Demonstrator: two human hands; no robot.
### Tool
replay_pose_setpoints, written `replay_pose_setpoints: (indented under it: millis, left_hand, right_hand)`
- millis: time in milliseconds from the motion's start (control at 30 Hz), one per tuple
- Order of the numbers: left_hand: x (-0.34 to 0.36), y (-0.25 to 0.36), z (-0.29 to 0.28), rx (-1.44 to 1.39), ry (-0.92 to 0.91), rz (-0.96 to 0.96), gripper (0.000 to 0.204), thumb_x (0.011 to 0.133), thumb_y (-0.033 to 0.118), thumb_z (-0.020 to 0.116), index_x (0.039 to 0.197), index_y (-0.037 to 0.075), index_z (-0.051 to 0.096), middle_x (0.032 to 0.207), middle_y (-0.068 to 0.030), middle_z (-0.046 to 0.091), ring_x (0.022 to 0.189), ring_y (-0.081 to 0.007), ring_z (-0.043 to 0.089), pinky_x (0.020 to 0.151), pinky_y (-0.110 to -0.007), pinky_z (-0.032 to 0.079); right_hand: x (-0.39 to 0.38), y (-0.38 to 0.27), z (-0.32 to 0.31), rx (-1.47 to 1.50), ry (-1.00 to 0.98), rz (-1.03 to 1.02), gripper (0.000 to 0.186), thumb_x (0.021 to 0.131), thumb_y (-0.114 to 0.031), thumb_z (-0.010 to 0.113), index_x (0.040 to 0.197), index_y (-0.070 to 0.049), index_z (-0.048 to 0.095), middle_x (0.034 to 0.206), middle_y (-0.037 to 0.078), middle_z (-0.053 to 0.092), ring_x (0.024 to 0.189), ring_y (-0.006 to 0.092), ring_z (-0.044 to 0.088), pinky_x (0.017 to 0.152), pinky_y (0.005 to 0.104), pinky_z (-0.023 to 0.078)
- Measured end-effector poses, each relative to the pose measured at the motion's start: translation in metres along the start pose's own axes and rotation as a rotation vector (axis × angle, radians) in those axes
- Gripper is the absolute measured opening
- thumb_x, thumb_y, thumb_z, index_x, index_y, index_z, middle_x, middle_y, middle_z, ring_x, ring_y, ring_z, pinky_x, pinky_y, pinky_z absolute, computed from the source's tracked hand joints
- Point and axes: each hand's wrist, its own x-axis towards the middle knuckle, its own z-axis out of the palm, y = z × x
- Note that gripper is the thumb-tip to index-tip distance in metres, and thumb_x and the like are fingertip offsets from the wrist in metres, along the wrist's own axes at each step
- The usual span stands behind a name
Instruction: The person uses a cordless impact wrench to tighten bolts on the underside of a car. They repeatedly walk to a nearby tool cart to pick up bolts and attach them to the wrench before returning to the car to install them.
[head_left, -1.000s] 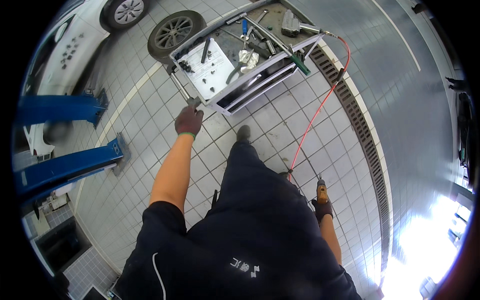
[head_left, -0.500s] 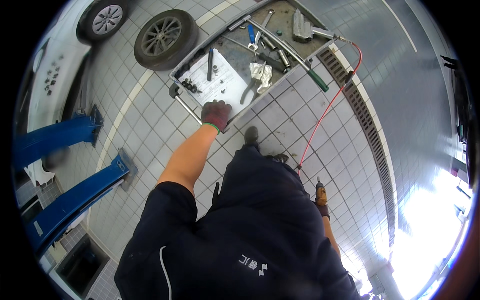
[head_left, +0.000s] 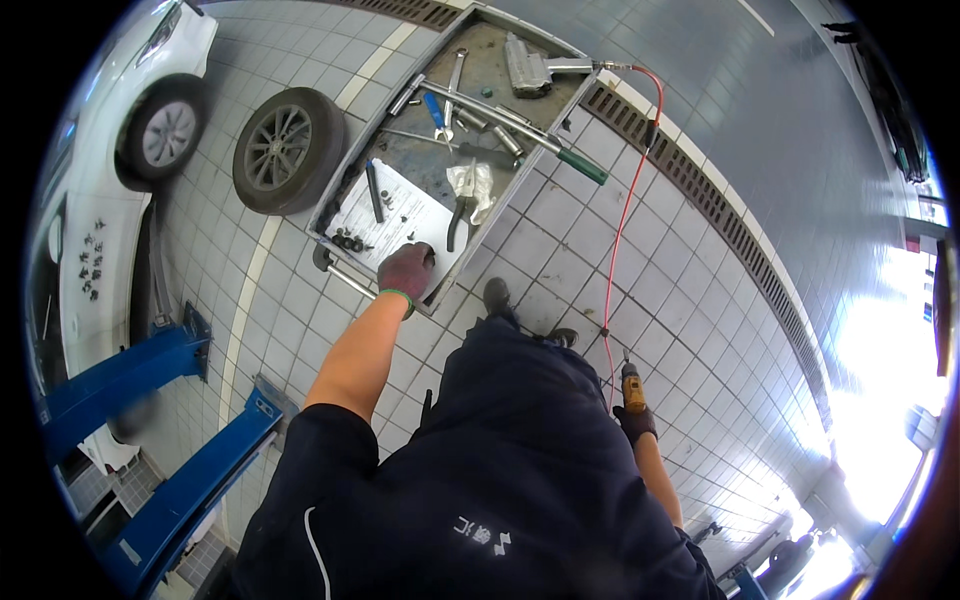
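My left hand (head_left: 406, 272), in a dark red glove with a green cuff, is over the near corner of a white printed sheet (head_left: 428, 224) in a tool cart's tray. Its fingers are bent together; whatever is between them is hidden. Beside it on the sheet lie a cluster of small black fasteners (head_left: 346, 241), a few loose ones and a black pen-like rod (head_left: 375, 190). Low at my right side, my dark-gloved right hand (head_left: 635, 424) is closed around the grip of a yellow and black power driver (head_left: 632, 388), its bit pointing away from me.
The cart (head_left: 322, 212) also carries pliers (head_left: 457, 222) on crumpled white paper, a green-handled bar (head_left: 582, 167), a blue screwdriver (head_left: 433, 110), sockets and an air tool (head_left: 525, 70) with a red hose (head_left: 625, 215). A wheel (head_left: 290, 150), white car (head_left: 100, 240) and blue lift arms (head_left: 200, 495) stand left.
The cart and floor sit lower and further left in view. My left hand stays at the sheet, its fingers now more bent. The driver remains in my right hand.
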Motion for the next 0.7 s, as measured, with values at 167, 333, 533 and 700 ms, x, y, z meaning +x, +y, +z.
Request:
replay_pose_setpoints:
  millis: [167, 333, 533, 700]
  left_hand:
    - [-0.003, 0.016, -0.008, -0.304, 0.17, -0.023, 0.024, 0.098, 0.026, 0.061, 0.111, 0.008, 0.071, 0.106, -0.017, 0.074, 0.096, -0.0322, 0.073, 0.087, -0.045, 0.057]
    - [-0.018, 0.057, -0.021, -0.833, 0.114, -0.066, 0.023, 0.101, 0.018, 0.061, 0.111, -0.001, 0.068, 0.095, -0.0119, 0.073, 0.081, -0.0188, 0.074, 0.073, -0.033, 0.061]
    - [-0.079, 0.156, -0.036, -1.157, 0.021, 0.026, 0.019, 0.1, 0.015, 0.067, 0.107, -0.003, 0.068, 0.095, -0.0096, 0.07, 0.082, -0.0178, 0.071, 0.076, -0.032, 0.063]
    - [-0.154, 0.236, -0.014, -1.263, -0.189, 0.052, 0.015, 0.098, 0.013, 0.067, 0.101, -0.002, 0.067, 0.091, -0.0098, 0.069, 0.082, -0.0181, 0.068, 0.082, -0.03, 0.061]
  right_hand:
    - [0.006, 0.032, 0.021, -0.027, -0.004, 0.028, 0.059, 0.081, -0.042, 0.081, 0.123, -0.002, 0.067, 0.113, 0.02, 0.075, 0.107, 0.0353, 0.072, 0.089, 0.0467, 0.056]
    - [0.025, 0.103, 0.049, 0.129, 0.049, 0.014, 0.059, 0.082, -0.047, 0.079, 0.117, -0.001, 0.07, 0.109, 0.021, 0.075, 0.104, 0.0356, 0.073, 0.085, 0.0464, 0.057]
    - [0.016, 0.167, 0.063, 0.24, 0.059, -0.021, 0.055, 0.081, -0.046, 0.077, 0.113, -0.002, 0.071, 0.108, 0.022, 0.075, 0.104, 0.0363, 0.073, 0.086, 0.0461, 0.057]
    - [-0.001, 0.248, 0.094, 0.356, 0.075, -0.01, 0.056, 0.082, -0.039, 0.079, 0.125, -0.006, 0.064, 0.111, 0.018, 0.074, 0.103, 0.035, 0.072, 0.089, 0.0466, 0.057]
